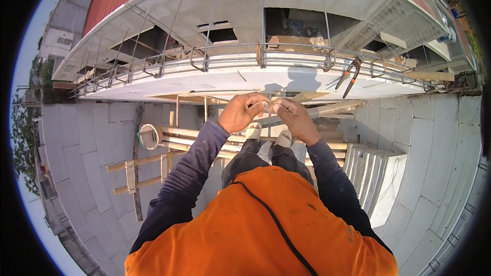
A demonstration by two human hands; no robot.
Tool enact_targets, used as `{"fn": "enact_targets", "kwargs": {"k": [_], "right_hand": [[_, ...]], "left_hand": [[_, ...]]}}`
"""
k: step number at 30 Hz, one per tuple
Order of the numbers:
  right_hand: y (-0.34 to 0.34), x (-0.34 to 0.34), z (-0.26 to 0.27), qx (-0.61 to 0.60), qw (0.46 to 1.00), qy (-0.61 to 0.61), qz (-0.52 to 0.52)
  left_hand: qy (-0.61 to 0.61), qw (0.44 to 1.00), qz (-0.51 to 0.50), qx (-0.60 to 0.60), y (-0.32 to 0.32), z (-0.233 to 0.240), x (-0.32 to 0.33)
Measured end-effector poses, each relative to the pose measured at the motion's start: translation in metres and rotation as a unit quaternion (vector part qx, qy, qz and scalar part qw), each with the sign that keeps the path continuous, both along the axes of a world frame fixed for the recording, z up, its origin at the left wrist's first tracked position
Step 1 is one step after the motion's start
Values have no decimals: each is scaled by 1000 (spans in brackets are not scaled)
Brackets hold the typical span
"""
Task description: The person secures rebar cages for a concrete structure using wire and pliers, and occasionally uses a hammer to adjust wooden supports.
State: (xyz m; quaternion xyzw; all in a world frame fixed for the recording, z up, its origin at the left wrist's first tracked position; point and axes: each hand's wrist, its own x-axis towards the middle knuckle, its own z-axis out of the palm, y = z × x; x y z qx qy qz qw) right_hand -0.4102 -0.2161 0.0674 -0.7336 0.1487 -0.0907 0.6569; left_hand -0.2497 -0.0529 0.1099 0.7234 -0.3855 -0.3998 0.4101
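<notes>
My left hand point(241, 112) and my right hand point(294, 118) meet in front of me, their fingertips pinching a thin piece of wire point(270, 104) between them. Just beyond, a rebar cage point(238, 61) with bent stirrups runs along the top of a pale block wall point(230, 78). Pincers with black and orange handles point(351, 74) hang on the cage's bars to the right of my hands. Much of the wire is hidden by my fingers.
I stand high up in sandals, above bamboo poles point(184, 132). A round bucket point(150, 137) sits at their left end. Stacked pale panels point(378, 172) are at the right. Thin upright rods point(326, 19) rise from the cage; beyond it are openings in the concrete.
</notes>
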Motion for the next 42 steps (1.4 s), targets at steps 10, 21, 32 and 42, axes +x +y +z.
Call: {"fn": "enact_targets", "kwargs": {"k": [10,21,32,42], "right_hand": [[-10,22,-31,-57,982,41,-176],[-38,107,-89,-39,958,78,-272],[-31,115,-85,-33,972,89,-215],[2,116,-81,73,940,85,-321]], "left_hand": [[-177,983,6,-37,-9,-41,53],[-246,958,133,65,-56,-99,93],[-57,982,168,70,-63,-79,90],[-175,963,203,38,-67,-89,64]]}}
